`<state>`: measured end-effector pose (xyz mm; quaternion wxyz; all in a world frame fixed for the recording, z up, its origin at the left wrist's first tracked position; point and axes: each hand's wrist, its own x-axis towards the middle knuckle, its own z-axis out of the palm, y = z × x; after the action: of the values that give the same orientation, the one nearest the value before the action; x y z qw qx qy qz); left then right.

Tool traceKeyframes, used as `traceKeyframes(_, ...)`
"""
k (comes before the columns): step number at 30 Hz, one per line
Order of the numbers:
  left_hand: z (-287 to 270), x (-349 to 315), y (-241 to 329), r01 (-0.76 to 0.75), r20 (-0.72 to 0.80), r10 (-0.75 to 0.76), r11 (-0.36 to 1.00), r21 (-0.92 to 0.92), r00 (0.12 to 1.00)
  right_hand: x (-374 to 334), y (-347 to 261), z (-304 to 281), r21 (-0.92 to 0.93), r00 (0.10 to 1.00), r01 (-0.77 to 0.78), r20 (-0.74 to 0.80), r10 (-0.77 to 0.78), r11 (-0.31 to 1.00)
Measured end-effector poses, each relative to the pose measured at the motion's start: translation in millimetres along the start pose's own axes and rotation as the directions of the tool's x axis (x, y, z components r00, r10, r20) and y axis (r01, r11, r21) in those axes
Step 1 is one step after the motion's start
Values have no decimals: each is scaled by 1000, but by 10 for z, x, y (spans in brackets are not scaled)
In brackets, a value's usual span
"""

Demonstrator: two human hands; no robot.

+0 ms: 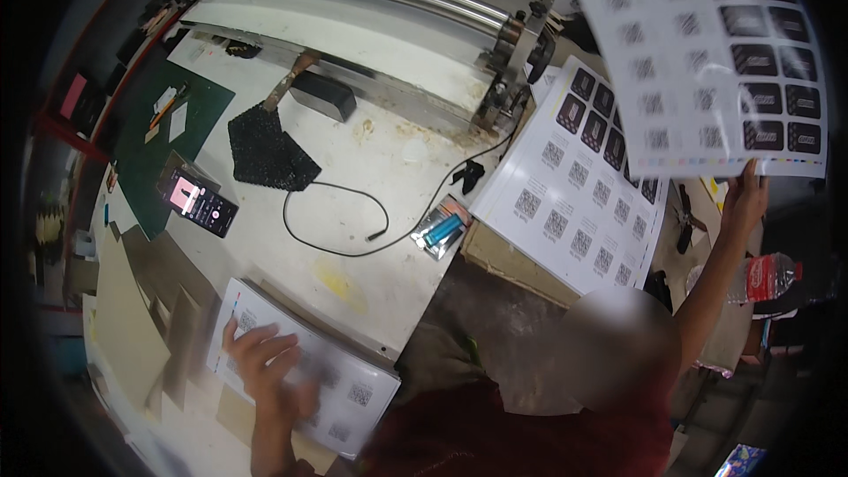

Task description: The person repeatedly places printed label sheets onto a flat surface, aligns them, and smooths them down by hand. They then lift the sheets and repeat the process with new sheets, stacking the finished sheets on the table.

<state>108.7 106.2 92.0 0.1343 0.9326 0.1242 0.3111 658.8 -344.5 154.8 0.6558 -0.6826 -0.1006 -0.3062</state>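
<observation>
off to the right of the roller machine (371, 35), the right hand (746, 199) grips a printed sheet (680, 71) by its lower edge, fingers closed on the margin, so the sheet stands up in the air, black cards along one side and square codes along the other. it shines and looks thin; i would expect it to be light, springy and somewhat slippery, quick to crease if pinched hard. a flat hold on the plain margin should spare the print, and its far corners look likely to flop without support. on the near side of the roller machine, well apart from it, the left hand (265, 367) is open, fingers loosely spread over a sheet stack (358, 393); blur hides whether the fingertips press on the top one. taken together those sheets would probably weigh more and slide over one another, so both opposite edges seem the places to hold. just right of the roller machine's right end and toward the person lies a larger printed pile (565, 185), its sheets slightly askew. farther out on the desk (252, 252), a blue tube (443, 230) lies nearer the person than the roller machine's right end, a phone (208, 205) nearer than its left end, and a black textured piece (269, 150) before its front plate.
</observation>
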Motion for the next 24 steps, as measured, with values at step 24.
traceKeyframes(24,2266,3621,-1164,513,302,-658,149,-845,690,40,189,4592,-314,588,-27,763,269,949)
